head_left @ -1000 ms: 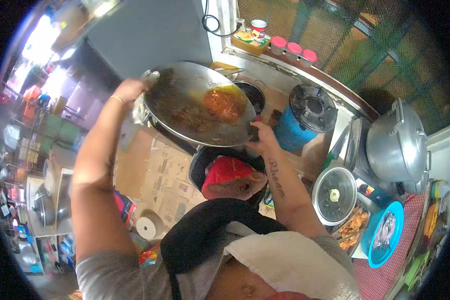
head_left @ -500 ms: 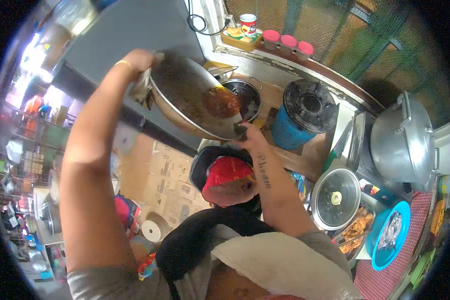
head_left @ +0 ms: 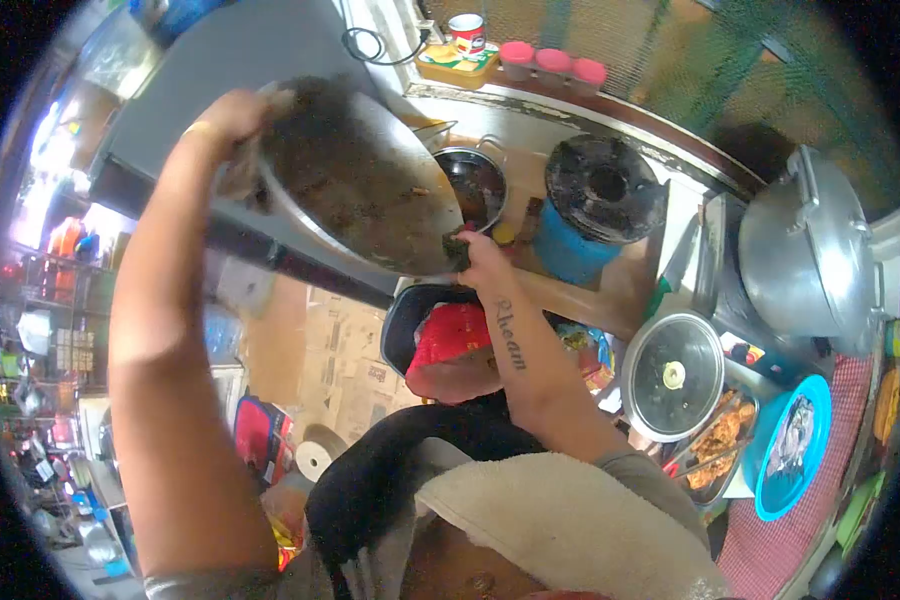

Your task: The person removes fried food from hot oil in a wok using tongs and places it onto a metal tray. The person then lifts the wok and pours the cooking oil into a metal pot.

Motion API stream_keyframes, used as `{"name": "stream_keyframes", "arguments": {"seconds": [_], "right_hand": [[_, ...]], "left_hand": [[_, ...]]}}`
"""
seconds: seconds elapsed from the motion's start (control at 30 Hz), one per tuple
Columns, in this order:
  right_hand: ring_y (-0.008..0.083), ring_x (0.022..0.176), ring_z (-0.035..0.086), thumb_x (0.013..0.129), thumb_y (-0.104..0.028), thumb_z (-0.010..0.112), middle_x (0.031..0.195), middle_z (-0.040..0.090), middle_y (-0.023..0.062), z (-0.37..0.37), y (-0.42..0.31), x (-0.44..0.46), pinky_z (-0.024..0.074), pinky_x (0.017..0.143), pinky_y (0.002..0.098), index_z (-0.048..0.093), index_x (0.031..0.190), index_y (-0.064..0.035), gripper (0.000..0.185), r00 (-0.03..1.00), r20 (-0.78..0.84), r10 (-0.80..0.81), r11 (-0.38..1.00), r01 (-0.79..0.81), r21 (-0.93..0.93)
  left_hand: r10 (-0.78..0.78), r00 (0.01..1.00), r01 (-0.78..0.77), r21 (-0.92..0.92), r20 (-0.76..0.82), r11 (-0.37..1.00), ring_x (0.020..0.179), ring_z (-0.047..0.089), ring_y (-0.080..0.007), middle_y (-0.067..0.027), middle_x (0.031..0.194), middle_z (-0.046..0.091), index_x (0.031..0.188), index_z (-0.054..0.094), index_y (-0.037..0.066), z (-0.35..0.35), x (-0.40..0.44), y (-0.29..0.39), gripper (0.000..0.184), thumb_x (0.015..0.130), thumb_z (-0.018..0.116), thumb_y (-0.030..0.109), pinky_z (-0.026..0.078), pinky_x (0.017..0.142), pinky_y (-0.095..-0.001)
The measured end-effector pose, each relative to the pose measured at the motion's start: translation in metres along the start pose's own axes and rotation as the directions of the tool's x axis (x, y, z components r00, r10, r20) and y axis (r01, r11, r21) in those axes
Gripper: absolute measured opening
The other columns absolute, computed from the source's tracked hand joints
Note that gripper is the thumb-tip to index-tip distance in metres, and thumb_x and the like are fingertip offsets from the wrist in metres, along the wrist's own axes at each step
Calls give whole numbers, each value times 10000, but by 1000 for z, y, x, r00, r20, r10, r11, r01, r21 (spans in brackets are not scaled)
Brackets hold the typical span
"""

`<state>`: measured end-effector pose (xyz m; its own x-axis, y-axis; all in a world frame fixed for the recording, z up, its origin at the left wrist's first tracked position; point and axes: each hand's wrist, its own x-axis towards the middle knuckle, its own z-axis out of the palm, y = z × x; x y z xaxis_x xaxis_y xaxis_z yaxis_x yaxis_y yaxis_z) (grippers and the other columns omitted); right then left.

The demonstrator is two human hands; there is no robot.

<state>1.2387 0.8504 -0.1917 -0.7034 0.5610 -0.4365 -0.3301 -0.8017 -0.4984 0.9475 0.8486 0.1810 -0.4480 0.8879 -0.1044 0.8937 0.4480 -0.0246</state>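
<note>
A large wok point(head_left: 360, 175) is held up and tilted, its low side to the right over a dark pot point(head_left: 482, 180). Brown residue coats its inside. My left hand point(head_left: 238, 118) grips the raised far-left rim, apparently through a cloth, partly blurred. At the low side, my right hand point(head_left: 482, 260) is closed on the wok's edge with a dark pad point(head_left: 457, 250) between. Dark liquid shows in the pot, whose left part is hidden by the wok. Right of the pot stands a blue burner stove point(head_left: 580, 250) with a blackened top.
A big aluminium pot point(head_left: 810, 255) stands at the right. Nearer are a glass lid point(head_left: 673, 375), a tray of fried food point(head_left: 718, 450) and a blue basin point(head_left: 792, 450). Pink-lidded jars point(head_left: 553, 65) line the window ledge. A bin with a red bag point(head_left: 455, 340) sits below the wok.
The wok has shifted left and its inside faces me more. The reddish oily sauce pooled at its low side has gone from there. Both hands still hold it.
</note>
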Motion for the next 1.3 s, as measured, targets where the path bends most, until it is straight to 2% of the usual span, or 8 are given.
{"name": "stream_keyframes", "arguments": {"seconds": [0.07,0.13,0.2,0.27,0.3,0.6,0.83,1.3], "right_hand": [[307,894,659,883,-204,523,1030,655,120,-6,-17,0,535,738,579,603,1058,-64,238,990,103,-100,974,118,-192],[294,876,665,882,-188,523,973,665,120,-28,-24,15,543,711,572,607,1056,-60,232,925,193,-328,828,379,-413],[283,866,667,879,-133,522,947,661,131,40,-76,-61,546,672,582,627,1025,-28,209,990,-89,-106,972,84,-218],[291,867,664,876,-116,523,954,659,128,79,-112,-113,549,667,584,633,1028,-12,214,967,-152,-203,944,152,-292],[293,871,660,869,-111,534,962,659,118,88,-127,-131,553,667,570,645,1019,-11,212,955,-181,-235,914,153,-375],[225,738,646,807,-106,634,878,685,120,2,-232,-237,521,699,346,675,965,58,231,602,-236,-763,559,432,-707],[238,722,657,839,-82,579,840,667,131,-85,-272,-299,545,647,363,641,911,64,175,546,-347,-763,605,415,-679],[285,714,668,877,-144,583,890,664,137,-95,-271,-312,575,591,462,601,1007,42,228,573,-487,-659,748,433,-503]], "left_hand": [[181,981,-170,136,-68,976,955,644,-398,-282,972,646,919,671,-22,4,-25,-43,420,859,548,374,483,809,-441],[151,970,-206,-313,-191,927,884,674,-362,-262,925,661,907,678,-28,25,-52,-89,365,861,537,306,499,752,-436],[99,991,-130,-428,-95,894,854,671,-241,-214,920,692,967,691,-14,31,-79,-117,320,855,529,238,493,768,-374],[84,996,-70,-725,-16,685,858,642,-203,-152,931,703,966,702,-80,31,-116,-105,299,793,568,124,496,797,-322],[-11,991,133,-953,135,274,846,649,-236,-164,941,690,1003,682,-95,45,-124,-100,343,767,578,133,507,803,-335],[179,984,63,-976,26,-207,785,655,-227,-143,933,666,1079,617,-93,123,-111,49,310,800,578,35,542,716,-340],[332,939,204,-922,89,-329,702,630,-228,-112,850,642,1003,619,-77,168,-54,173,228,799,611,25,533,633,-370],[384,894,221,-973,230,68,638,595,-225,-98,796,594,943,586,-57,179,22,213,203,817,617,100,496,541,-387]]}}
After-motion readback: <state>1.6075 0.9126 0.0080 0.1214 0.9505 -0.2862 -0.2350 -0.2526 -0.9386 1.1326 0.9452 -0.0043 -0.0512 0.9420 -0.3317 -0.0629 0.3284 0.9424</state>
